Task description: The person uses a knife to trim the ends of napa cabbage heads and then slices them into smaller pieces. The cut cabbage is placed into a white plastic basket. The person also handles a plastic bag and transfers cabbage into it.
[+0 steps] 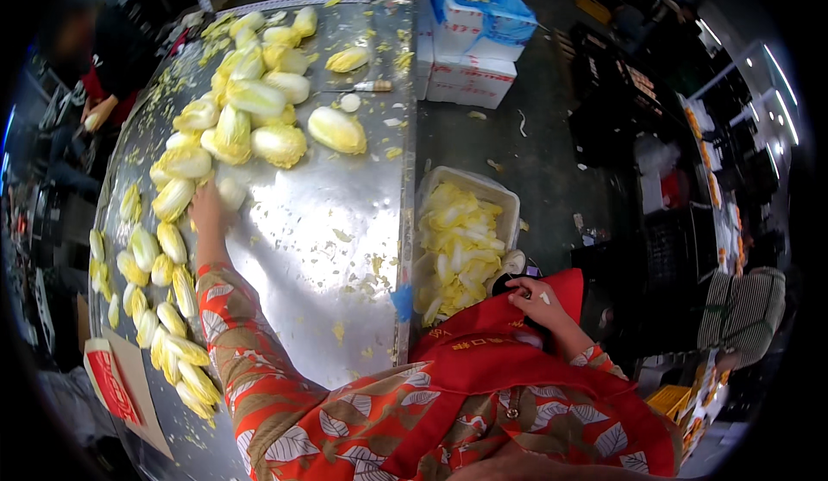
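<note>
My left hand (206, 209) reaches over the metal table to the near side of a heap of trimmed napa cabbages (255, 97). Its fingers are smeared and partly hidden, beside a pale yellow cabbage (175, 198). A blurred whitish round shape (231, 193) lies against its right side; whether the hand grips it does not show. Close to my waist, my right hand (538, 302) is held with curled fingers above my red apron (509, 356). A small dark thing is at its fingertips, too unclear to name. A white patch shows on the back of this hand.
Smaller yellow cabbages (171, 241) line the table's left side. A knife (358, 87) with a wooden handle lies farther off. Right of the table stands a white tub (511, 208) of loose leaves, with white boxes (470, 78) beyond. Another person (103, 59) works at far left.
</note>
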`<state>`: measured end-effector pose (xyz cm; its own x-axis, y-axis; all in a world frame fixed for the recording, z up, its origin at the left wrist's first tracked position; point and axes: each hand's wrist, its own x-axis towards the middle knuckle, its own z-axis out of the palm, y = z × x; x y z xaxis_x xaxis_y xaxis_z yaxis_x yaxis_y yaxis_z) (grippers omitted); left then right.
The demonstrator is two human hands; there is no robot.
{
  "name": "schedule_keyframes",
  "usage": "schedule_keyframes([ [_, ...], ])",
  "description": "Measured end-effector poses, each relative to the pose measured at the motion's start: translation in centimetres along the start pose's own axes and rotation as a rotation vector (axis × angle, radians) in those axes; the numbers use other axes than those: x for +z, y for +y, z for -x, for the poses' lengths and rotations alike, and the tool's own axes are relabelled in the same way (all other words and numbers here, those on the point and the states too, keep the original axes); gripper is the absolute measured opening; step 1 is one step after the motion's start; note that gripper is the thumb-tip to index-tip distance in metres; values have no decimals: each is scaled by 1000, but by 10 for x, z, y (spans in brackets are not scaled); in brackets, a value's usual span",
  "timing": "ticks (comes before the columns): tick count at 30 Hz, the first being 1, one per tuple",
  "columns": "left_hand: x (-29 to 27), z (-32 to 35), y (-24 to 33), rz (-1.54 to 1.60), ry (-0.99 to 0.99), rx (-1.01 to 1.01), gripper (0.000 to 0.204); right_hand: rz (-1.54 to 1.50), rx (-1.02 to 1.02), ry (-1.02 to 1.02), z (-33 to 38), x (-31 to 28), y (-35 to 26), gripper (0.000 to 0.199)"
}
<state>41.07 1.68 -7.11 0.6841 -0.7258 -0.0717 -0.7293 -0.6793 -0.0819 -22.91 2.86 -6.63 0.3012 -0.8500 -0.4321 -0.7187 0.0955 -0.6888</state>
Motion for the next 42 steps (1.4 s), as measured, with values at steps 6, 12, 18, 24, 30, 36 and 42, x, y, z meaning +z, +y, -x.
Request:
schedule_keyframes([
  [6,10,43,8,121,76,67,61,32,-62,-19,6,12,17,32],
  [12,14,123,40,771,135,186,61,-128,-49,-77,-2,17,3,25],
  [18,-45,225,166,1359,-5,354,62,-476,-167,-108,-13,-1,-90,21],
  [24,-76,281,267,1654,-115,560,50,-456,-561,144,9,-18,-131,59],
  [30,-84,297,288,1424,-67,644,53,-452,-485,216,18,-21,-118,64],
  [36,-79,298,296,1301,101,704,44,-488,-452,297,21,-15,-119,69],
  [42,-67,286,291,1219,26,627,37,-737,-501,112,0,-16,-109,60],
])
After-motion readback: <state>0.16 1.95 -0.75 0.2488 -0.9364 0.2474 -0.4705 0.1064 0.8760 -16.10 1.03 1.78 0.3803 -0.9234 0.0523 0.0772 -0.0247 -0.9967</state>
